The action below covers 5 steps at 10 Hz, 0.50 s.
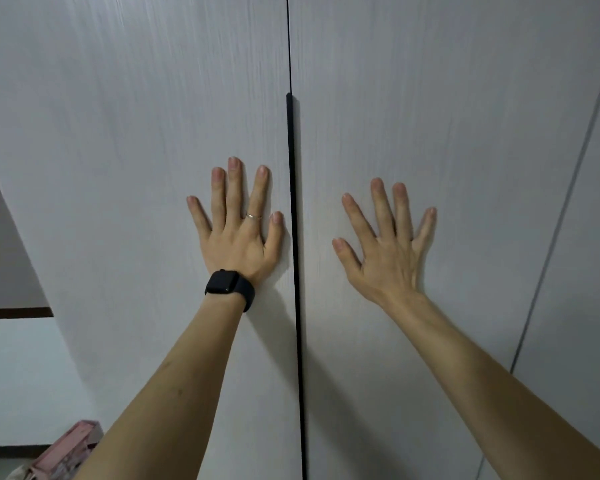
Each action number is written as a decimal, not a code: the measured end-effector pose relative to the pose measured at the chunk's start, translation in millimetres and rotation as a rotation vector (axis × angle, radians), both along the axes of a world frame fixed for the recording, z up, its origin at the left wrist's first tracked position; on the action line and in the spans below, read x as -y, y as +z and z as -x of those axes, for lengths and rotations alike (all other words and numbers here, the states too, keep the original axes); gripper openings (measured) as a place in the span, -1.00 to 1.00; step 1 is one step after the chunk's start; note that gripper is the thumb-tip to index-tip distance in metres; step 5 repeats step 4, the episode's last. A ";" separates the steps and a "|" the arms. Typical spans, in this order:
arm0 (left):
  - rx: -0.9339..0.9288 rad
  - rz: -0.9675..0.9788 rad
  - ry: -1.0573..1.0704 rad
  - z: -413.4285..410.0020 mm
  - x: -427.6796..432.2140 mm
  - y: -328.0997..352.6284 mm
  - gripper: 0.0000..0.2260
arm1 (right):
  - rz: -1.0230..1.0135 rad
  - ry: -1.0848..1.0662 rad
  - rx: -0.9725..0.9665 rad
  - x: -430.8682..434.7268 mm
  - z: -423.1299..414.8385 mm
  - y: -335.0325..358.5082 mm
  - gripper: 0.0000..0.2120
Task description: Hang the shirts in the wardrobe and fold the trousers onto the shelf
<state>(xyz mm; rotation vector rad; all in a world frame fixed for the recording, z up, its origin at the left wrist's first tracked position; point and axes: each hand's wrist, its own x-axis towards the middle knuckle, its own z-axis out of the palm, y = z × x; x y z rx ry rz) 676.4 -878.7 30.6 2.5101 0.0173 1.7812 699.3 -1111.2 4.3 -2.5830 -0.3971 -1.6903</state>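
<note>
1. The left hand (238, 233) lies flat on the left door (118, 133) of the wardrobe. Its fingers are straight, spread and pointing up, and it grasps nothing. Its thumb is just beside the middle seam.
2. The right hand (385, 251) lies flat in the same way on the right door (430, 98), with the fingers spread wide, released and holding nothing. Both forearms are bare and stretched forward.
3. The wardrobe fills almost all the view. Its two doors are closed and meet edge to edge between the two hands.
4. Along this meeting edge runs a long black handle strip (293, 202), narrow, with a rounded top end. Above it there is only a thin dark line.
5. At the far right a thin dark gap (565, 202) separates the right door from the next panel (586, 271). At the left the wardrobe ends beside a pale wall (18, 375), and a blurred pink box (73, 448) stands low in that corner.
6. The doors are matte and pale grey-white, with a fine vertical grain. A black smartwatch (227, 287) sits on the left wrist, and a thin silver ring (253, 215) is on one finger of that hand.
</note>
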 end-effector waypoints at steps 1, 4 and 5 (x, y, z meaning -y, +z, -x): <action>-0.016 0.006 -0.007 1.6 0.7 -0.5 -0.44 | 0.017 -0.004 -0.016 -0.2 0.0 -1.9 -0.37; -0.023 0.036 -0.021 5.2 3.0 3.7 -0.45 | -0.242 0.469 -0.143 23.2 46.3 37.7 -0.46; -0.023 0.036 -0.021 5.2 3.0 3.7 -0.45 | -0.242 0.469 -0.143 23.2 46.3 37.7 -0.46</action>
